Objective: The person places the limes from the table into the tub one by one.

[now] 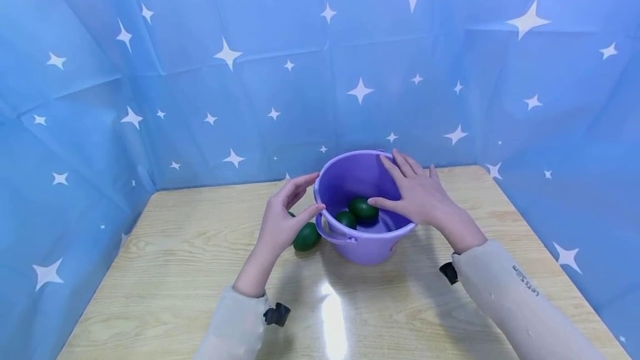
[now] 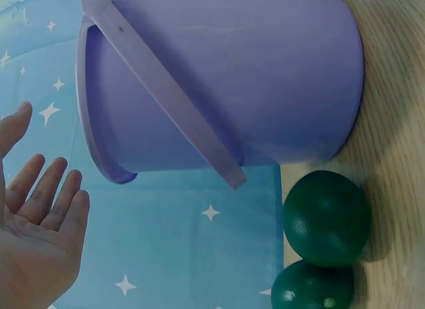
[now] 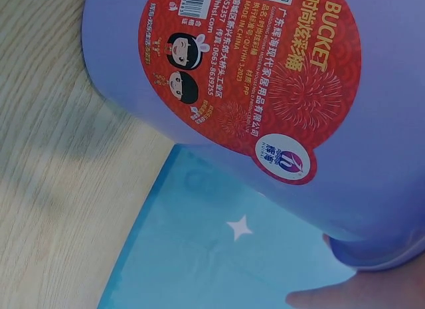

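Bucket (image 1: 369, 250) looks purple with red label (image 3: 255, 73), left grip (image 1: 282, 214) released, right grip (image 1: 421, 196) seemingly loose.

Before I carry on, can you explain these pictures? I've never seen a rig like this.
No machine here, just a person working bare-handed. The wide picture comes from a head camera looking down; the other two come from left and right wrist cameras. On the wooden table stands a purple bucket with two dark green rounded objects inside and two more beside it. The left hand hovers by the bucket, holding nothing; the right hand spreads over its opposite edge, without a clear grip.
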A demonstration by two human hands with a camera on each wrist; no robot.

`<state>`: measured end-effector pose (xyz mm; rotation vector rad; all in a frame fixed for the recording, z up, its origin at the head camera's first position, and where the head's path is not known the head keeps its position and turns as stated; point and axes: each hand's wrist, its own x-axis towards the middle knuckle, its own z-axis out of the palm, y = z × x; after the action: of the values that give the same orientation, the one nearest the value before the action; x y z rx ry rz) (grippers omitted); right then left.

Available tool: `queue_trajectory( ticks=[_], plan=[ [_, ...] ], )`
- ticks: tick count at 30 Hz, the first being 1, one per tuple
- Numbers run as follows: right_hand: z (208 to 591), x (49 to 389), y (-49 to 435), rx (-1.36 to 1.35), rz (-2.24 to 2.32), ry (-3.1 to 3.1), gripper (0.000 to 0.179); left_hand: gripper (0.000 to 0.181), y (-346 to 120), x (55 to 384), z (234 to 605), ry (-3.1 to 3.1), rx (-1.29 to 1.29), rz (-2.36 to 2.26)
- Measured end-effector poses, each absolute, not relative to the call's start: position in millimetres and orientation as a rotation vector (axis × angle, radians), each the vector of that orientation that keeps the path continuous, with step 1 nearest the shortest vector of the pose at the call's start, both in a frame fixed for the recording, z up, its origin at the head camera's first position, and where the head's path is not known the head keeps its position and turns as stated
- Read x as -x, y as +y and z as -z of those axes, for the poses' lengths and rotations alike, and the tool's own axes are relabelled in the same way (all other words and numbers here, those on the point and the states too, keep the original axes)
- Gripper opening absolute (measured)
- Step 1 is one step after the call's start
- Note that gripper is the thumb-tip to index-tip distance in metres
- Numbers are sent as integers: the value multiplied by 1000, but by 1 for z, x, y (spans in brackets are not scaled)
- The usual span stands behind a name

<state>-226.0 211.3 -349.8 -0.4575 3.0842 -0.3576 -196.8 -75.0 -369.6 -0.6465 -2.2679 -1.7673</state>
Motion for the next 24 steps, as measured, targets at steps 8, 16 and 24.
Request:
queue_trajectory(
  ticks=[8, 16, 24],
  plan=[
    [356, 224, 213, 458, 364, 3083, 101, 50, -86, 195, 382, -2297, 586, 1794],
    [357, 223, 212, 461, 366, 3095, 101, 48, -95, 192, 391, -2331, 527, 1776],
    [353, 224, 211, 467, 363, 3106, 101, 49, -102, 194, 398, -2365, 502, 1762]
  ],
)
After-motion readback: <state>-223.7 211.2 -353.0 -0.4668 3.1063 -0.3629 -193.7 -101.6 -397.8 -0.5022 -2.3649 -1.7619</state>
